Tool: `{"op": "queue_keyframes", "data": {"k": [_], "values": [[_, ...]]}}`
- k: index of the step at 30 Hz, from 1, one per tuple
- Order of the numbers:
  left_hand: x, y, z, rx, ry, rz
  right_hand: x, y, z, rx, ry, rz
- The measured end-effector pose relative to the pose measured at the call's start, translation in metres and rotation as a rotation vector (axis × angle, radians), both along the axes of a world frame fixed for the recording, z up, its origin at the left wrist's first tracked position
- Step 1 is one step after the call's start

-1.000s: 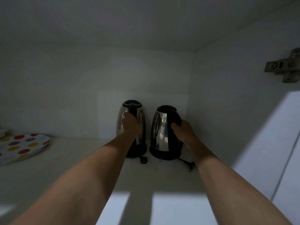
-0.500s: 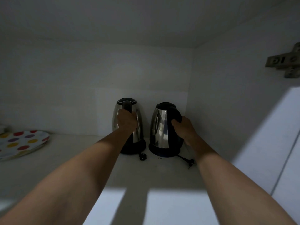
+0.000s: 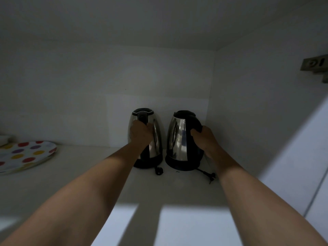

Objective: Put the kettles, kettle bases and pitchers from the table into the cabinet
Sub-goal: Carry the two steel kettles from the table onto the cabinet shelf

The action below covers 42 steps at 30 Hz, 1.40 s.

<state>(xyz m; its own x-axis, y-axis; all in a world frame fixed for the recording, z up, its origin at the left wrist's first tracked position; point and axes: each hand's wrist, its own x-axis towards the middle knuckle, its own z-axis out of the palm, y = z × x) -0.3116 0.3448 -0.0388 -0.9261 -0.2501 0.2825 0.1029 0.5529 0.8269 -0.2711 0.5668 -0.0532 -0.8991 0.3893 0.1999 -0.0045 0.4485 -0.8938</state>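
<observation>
Two steel kettles with black lids stand side by side at the back right of the cabinet shelf, each on a black base. My left hand is wrapped around the handle of the left kettle. My right hand grips the black handle of the right kettle. The left kettle base and right kettle base rest on the shelf. A black plug lies in front of the left base, and a second plug on its cord lies beside my right wrist.
A white plate with coloured dots lies on the shelf at the left. The cabinet's right wall stands close to the right kettle, with a door hinge at the upper right. The shelf's front part lies lit between my forearms.
Both kettles have shifted a little further back on the shelf with my hands staying on their handles. The view has tilted slightly.
</observation>
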Motion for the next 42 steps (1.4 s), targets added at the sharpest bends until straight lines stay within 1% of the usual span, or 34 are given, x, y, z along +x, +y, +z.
{"op": "queue_keyframes", "data": {"k": [4,8,13,20,23,27,32,37,40,42], "values": [[-0.001,0.003,-0.002,0.044,-0.016,-0.016,0.003,-0.002,-0.001,-0.005,-0.005,0.009],[-0.001,0.011,0.004,0.088,-0.054,-0.086,0.007,-0.003,-0.001,-0.008,-0.015,0.018],[-0.002,0.01,0.018,0.157,-0.16,-0.183,0.012,-0.005,0.009,0.017,-0.072,0.042],[0.007,-0.006,0.021,0.069,-0.228,-0.232,0.026,-0.006,0.009,0.084,-0.16,0.034],[0.013,-0.011,0.023,-0.031,-0.206,-0.226,0.036,-0.012,0.017,0.145,-0.198,0.028],[0.033,-0.015,0.029,-0.177,-0.155,-0.175,0.047,-0.02,0.03,0.291,-0.203,-0.016],[0.067,-0.03,0.041,-0.321,-0.013,-0.13,0.08,-0.043,0.053,0.508,-0.216,-0.06],[0.125,-0.052,0.059,-0.463,0.064,-0.306,0.131,-0.074,0.08,0.622,-0.231,-0.059],[0.167,-0.076,0.062,-0.581,0.039,-0.35,0.168,-0.102,0.089,0.651,-0.209,-0.053],[0.2,-0.099,0.063,-0.639,0.069,-0.347,0.198,-0.124,0.09,0.672,-0.193,-0.049]]}}
